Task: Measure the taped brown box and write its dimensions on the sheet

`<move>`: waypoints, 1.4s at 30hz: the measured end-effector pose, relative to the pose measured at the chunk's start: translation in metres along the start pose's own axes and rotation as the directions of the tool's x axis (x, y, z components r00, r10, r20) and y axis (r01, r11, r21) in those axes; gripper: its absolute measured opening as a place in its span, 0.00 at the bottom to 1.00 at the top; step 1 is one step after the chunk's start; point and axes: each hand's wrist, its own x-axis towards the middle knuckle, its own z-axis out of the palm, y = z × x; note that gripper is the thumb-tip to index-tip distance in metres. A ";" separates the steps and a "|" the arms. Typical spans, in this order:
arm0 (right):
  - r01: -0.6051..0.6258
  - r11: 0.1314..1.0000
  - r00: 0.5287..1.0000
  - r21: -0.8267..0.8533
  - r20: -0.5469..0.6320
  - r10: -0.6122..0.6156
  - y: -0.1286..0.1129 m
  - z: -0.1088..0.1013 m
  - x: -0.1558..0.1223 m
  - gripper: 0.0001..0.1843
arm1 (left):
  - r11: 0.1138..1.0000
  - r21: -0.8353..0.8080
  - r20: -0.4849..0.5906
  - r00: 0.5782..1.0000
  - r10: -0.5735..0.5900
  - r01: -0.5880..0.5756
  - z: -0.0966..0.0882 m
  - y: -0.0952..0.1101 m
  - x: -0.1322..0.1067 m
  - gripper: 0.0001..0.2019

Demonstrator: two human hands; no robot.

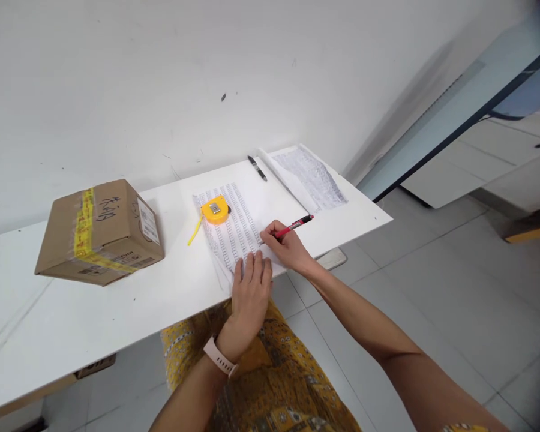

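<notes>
My right hand (288, 247) grips a red and black pen (294, 225), its tip down at the right side of a sheet of paper (238, 231) covered in columns of handwriting. Flat on the lower edge of that sheet rests my left hand (252, 282), fingers stretched out and holding nothing. A yellow tape measure (216, 210) lies on the upper left part of the sheet, with a short length of its yellow tape sticking out. The pen's tip is partly hidden by my fingers.
A taped cardboard box (103, 231) stands left on the white table (171, 294). Beyond my right hand lie a black pen (257, 168) and more written sheets (312, 180). A wall runs behind the table; a glass partition (454, 102) leans in at right.
</notes>
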 end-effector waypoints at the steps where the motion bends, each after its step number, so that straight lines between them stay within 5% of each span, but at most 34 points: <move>1: 0.006 1.000 1.000 -0.006 0.003 -0.006 0.000 0.000 0.001 0.14 | 1.000 0.009 -0.003 1.000 -0.015 0.015 0.002 0.002 0.001 0.20; 8: 0.009 0.995 0.994 -0.103 -0.111 -0.020 0.005 0.001 0.002 0.18 | 0.999 -0.028 -0.070 0.997 -0.046 0.044 0.012 0.005 -0.001 0.19; 17: 0.044 0.989 0.996 -0.142 -0.066 -0.054 0.009 0.001 -0.002 0.16 | 0.999 -0.006 -0.183 0.982 -0.041 0.040 0.014 0.005 -0.002 0.16; 42: 0.066 0.983 0.996 -0.170 -0.040 -0.074 0.011 0.000 -0.002 0.16 | 0.992 -0.098 -0.107 0.990 -0.091 0.080 0.019 0.008 -0.007 0.20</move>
